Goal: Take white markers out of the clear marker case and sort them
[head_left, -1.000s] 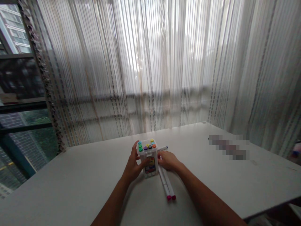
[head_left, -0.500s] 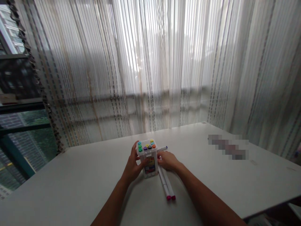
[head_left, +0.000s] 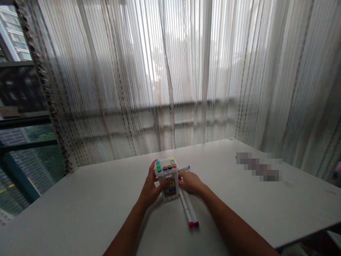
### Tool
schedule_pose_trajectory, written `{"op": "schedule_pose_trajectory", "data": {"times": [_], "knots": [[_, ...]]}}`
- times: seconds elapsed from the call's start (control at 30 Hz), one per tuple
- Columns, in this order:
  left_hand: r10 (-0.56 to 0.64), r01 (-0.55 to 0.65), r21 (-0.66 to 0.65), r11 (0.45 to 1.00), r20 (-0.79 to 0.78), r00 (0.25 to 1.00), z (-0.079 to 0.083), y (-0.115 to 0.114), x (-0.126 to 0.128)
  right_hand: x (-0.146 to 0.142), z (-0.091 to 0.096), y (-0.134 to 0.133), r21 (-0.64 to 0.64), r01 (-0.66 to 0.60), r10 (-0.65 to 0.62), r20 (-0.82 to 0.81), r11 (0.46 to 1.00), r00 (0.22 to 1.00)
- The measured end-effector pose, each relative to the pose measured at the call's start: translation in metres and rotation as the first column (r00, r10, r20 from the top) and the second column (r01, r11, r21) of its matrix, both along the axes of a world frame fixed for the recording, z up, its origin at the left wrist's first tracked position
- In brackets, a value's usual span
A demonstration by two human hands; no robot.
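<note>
A clear plastic marker case (head_left: 169, 190) stands upright on the white table, with several coloured marker caps showing at its top and a printed label on its front. My left hand (head_left: 151, 188) is wrapped round its left side, thumb across the front and fingers behind. My right hand (head_left: 190, 182) is closed against the case's right side, its fingertips partly hidden there. Two white markers with pink-red ends (head_left: 189, 209) lie side by side under and in front of my right hand. Just behind that hand lies a white marker with a blue end (head_left: 184, 168).
The white table (head_left: 106, 199) reaches to a sheer striped curtain (head_left: 138, 89) at the back. A pixelated, blurred-out item (head_left: 257, 166) lies on the table to the right. A window frame (head_left: 21, 174) shows at the left.
The curtain's folds have shifted slightly. Both hands, the marker case and the loose markers are where they were.
</note>
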State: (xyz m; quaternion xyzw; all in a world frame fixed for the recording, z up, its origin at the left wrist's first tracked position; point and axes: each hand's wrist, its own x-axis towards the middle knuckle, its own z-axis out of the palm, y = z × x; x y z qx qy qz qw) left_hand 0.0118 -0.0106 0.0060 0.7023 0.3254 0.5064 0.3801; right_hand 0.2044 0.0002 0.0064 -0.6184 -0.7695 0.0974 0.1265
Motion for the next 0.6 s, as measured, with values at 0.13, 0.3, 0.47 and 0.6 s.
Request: {"op": "schedule_pose_trajectory", "data": {"times": [0.13, 0.3, 0.47, 0.6], "knots": [[-0.006, 0.006, 0.011, 1.000, -0.004, 1.000, 0.0007, -0.0022, 0.0005, 0.0001, -0.0006, -0.0001, 0.001, 0.000, 0.000, 0.000, 1.000, 1.000], [0.009, -0.008, 0.024, 1.000, -0.009, 1.000, 0.0015, -0.0038, 0.0007, -0.0001, -0.0001, -0.0012, -0.002, 0.006, -0.006, -0.001, 1.000, 1.000], [-0.003, 0.003, 0.015, 1.000, 0.000, 1.000, 0.0001, -0.0021, 0.0000, -0.0003, 0.0001, -0.0007, -0.005, 0.001, -0.001, -0.002, 1.000, 1.000], [0.023, -0.023, 0.015, 1.000, -0.012, 1.000, 0.0002, -0.0012, -0.0002, -0.0001, -0.0015, 0.0008, -0.004, 0.003, -0.003, -0.003, 1.000, 1.000]]}}
